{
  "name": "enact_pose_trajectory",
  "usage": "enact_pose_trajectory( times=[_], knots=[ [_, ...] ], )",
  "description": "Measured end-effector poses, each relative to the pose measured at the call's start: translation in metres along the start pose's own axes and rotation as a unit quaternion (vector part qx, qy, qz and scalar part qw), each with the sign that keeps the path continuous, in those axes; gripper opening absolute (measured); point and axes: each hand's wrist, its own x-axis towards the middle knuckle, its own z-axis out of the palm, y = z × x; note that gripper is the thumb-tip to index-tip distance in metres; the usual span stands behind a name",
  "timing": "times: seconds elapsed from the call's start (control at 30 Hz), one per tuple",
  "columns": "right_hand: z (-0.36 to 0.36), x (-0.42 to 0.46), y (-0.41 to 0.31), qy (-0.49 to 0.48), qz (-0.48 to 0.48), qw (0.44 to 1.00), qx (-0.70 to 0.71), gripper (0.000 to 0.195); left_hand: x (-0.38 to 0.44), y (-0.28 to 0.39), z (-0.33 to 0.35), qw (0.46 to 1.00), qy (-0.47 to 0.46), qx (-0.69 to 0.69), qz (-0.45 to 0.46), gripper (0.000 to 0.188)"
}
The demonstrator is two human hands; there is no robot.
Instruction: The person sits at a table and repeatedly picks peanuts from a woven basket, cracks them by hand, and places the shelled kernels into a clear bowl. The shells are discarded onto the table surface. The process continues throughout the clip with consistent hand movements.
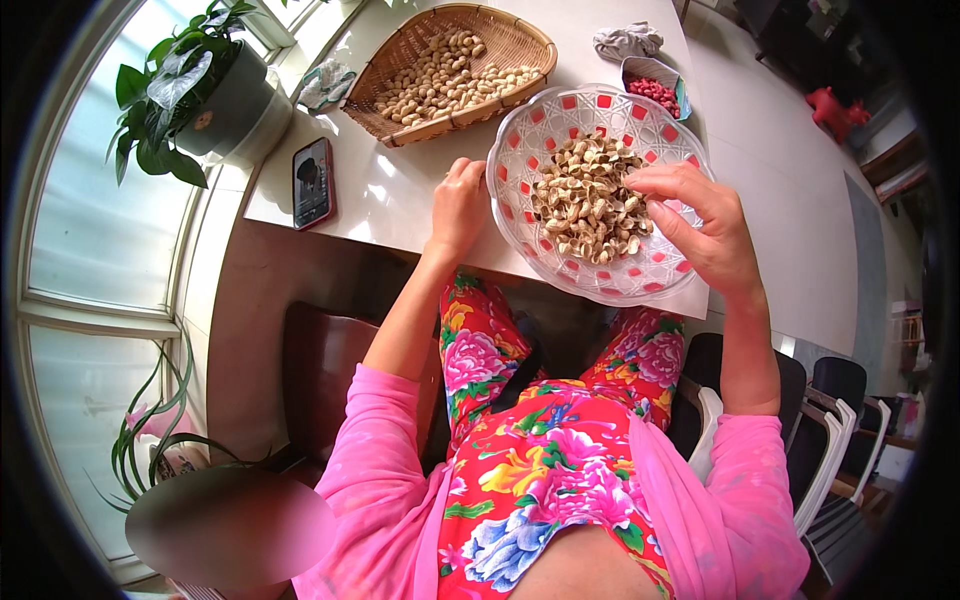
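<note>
My right hand (701, 221) is over a clear plastic bowl (517, 202) with red square patches. Its thumb and fingers are apart, and no object shows between them. A heap of cracked peanut shells (592, 199) fills the bowl's middle, just below my fingertips. My left hand (459, 202) is curled beside the bowl's left rim, above the table; its fingertips are hidden, so I cannot tell what it grips. Beyond the bowl, a woven bamboo basket (367, 75) holds unshelled peanuts (450, 82). Red-skinned peanut kernels (654, 94) lie in a small box (682, 101) behind the bowl's right side.
A phone (313, 184) lies near the left edge of the white table (360, 195). A patterned cloth (327, 85) sits by the basket, a grey cloth bundle (628, 40) at the back right. A potted plant (225, 105) stands by the window. Chairs (810, 442) stand at right.
</note>
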Motion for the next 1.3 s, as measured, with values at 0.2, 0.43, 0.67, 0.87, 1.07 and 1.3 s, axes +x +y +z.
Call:
enact_pose_trajectory(
  times=[0.2, 0.43, 0.67, 0.87, 1.07, 1.3],
  knots=[
    [0.007, -0.013, 0.005, 0.003, 0.065, 0.997, 0.038, 0.018, -0.003, 0.0, 0.0, 0.997, -0.014, 0.071, 0.017, 0.009],
    [0.012, -0.025, 0.015, 0.029, 0.087, 0.995, 0.048, 0.016, -0.004, 0.001, -0.004, 0.996, 0.047, -0.062, -0.035, 0.013],
    [0.018, -0.035, 0.018, 0.059, 0.153, 0.979, 0.117, 0.016, -0.016, -0.029, -0.014, 0.951, 0.166, -0.227, -0.13, 0.015],
    [0.022, -0.042, 0.017, 0.078, 0.19, 0.967, 0.152, 0.016, -0.027, -0.031, -0.029, 0.954, 0.178, -0.174, -0.168, 0.011],
    [0.028, -0.049, 0.016, 0.092, 0.208, 0.957, 0.179, 0.016, -0.019, -0.02, -0.027, 0.998, 0.059, -0.035, 0.003, 0.02],
    [0.033, -0.051, 0.012, 0.099, 0.149, 0.983, 0.029, 0.014, 0.0, -0.005, -0.001, 0.994, -0.069, 0.048, 0.069, 0.022]
  ],
)
